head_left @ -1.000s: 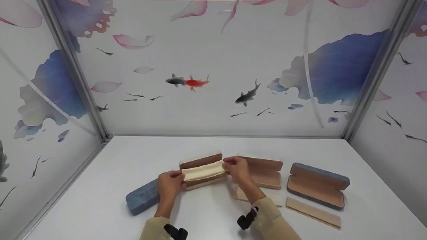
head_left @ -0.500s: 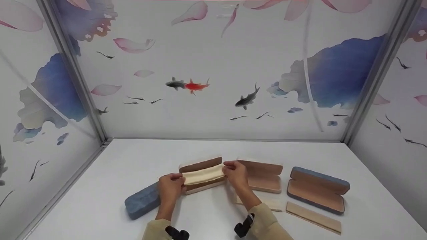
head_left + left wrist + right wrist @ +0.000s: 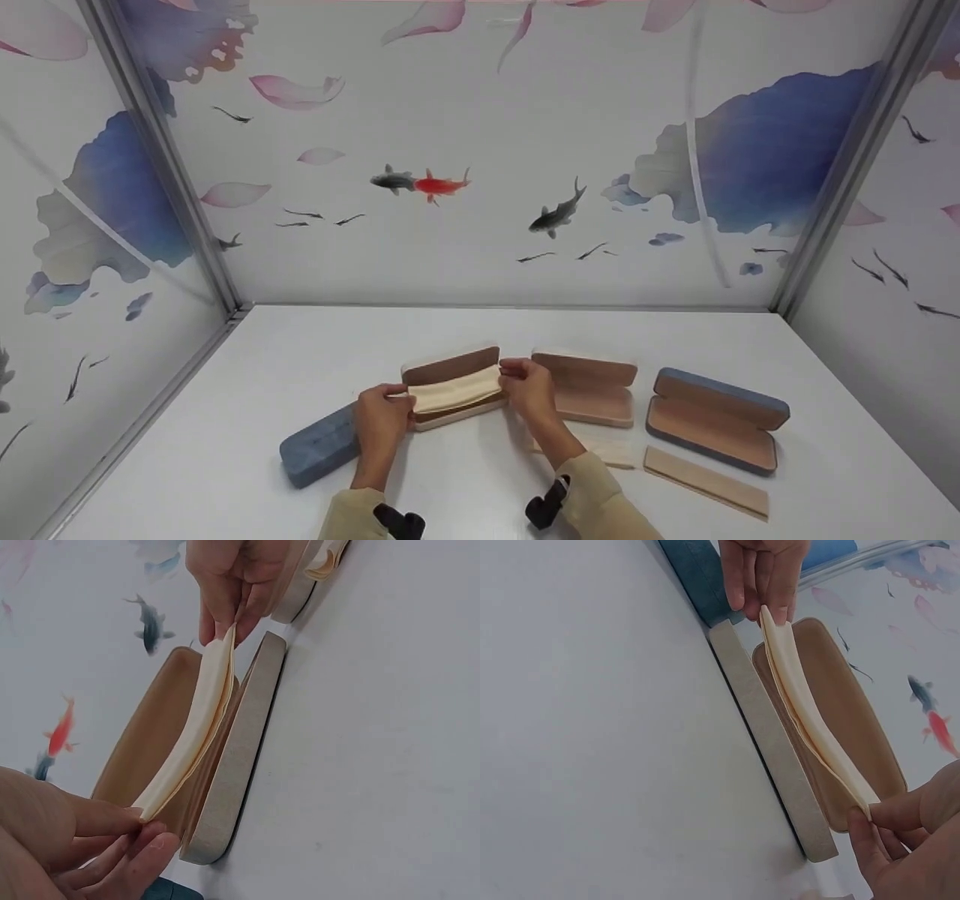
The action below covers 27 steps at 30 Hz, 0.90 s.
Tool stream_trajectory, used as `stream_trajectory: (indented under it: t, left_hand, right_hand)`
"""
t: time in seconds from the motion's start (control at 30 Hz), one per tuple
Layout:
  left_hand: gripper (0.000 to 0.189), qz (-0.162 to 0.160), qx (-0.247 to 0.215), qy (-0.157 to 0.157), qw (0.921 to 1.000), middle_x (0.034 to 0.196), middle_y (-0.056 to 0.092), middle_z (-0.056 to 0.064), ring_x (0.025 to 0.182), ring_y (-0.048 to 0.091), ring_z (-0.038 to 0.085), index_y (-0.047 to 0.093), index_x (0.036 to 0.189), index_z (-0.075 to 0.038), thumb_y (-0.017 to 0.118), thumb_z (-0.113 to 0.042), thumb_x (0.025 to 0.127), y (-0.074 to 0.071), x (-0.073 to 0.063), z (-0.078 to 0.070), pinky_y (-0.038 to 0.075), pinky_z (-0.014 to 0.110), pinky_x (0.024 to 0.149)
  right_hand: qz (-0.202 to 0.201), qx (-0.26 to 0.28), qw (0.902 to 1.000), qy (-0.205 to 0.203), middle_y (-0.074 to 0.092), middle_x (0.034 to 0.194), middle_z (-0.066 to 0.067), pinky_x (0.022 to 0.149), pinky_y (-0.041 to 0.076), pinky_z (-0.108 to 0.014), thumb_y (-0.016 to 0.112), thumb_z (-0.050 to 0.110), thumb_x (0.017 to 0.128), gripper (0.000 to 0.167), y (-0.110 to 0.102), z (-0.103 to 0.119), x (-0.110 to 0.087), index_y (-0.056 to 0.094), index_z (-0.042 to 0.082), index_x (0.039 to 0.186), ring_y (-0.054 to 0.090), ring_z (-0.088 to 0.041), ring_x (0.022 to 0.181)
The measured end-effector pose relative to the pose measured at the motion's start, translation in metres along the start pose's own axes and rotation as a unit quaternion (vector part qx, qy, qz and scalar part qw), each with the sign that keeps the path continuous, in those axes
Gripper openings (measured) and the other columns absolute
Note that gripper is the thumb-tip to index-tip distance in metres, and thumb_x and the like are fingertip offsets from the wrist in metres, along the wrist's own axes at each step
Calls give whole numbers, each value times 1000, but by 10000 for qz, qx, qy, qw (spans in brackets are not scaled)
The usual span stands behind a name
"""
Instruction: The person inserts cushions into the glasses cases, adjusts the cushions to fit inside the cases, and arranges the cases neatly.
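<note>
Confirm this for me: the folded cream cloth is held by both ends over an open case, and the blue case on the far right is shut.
Not quite: the blue case on the far right is open, its lid raised, as the head view shows. The folded cream cloth is indeed held by both ends over an open case.

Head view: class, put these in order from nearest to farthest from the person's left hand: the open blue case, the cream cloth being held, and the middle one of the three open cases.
1. Cream cloth: its left end is pinched in the left hand.
2. Middle open case: to the right, just past the right hand.
3. Open blue case: farthest to the right.
</note>
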<state>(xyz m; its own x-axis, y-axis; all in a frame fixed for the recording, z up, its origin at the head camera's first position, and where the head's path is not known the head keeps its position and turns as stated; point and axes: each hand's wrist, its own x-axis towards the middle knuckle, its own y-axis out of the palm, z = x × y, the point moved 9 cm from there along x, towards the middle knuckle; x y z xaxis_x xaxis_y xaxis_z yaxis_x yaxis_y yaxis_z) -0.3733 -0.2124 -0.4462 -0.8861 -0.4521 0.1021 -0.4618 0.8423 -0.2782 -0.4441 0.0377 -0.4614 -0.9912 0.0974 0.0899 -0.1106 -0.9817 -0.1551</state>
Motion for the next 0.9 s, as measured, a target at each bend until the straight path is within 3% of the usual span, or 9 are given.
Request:
stream_trajectory:
  t: [0.23,0.4,0.6,0.77,0.9]
  left_hand:
    - [19,-275,802,390,9956,77,75,17,57,63,11,74,99,8,69,2,82,-4,-1,-8,45,23,51]
    - [18,-352,1107,473,9921,77,75,14,58,63,12,76,99,6,70,0,83,-2,-3,-7,44,26,52]
    - [14,-546,1314,545,9883,82,77,13,65,67,17,77,96,3,72,-2,84,1,-8,-6,48,29,57]
    - [9,-751,1663,796,9800,84,77,14,73,71,26,78,91,1,74,-2,83,1,-10,-9,53,39,62]
    - [8,-747,1824,849,9767,86,77,15,78,72,28,78,89,1,75,-1,82,1,-11,-11,55,43,66]
  right_hand:
    - [-33,-191,9998,-76,72,104,-21,73,53,-19,64,-11,86,23,3,2,-1,71,-7,108,67,-21,95]
    - [-69,-234,9997,-35,73,104,-21,72,52,-18,63,-12,86,23,2,2,-1,71,-7,108,67,-22,95]
    - [-41,-163,9999,18,72,104,-22,70,52,-19,61,-14,87,25,0,-2,-1,70,-8,109,65,-20,92]
    - [36,-14,9999,154,71,107,-22,70,50,-19,55,-15,88,28,2,-6,-2,69,-8,111,63,-19,92]
    - [71,-109,9998,155,71,107,-20,72,51,-20,55,-14,88,28,3,-6,-2,70,-6,111,64,-20,94]
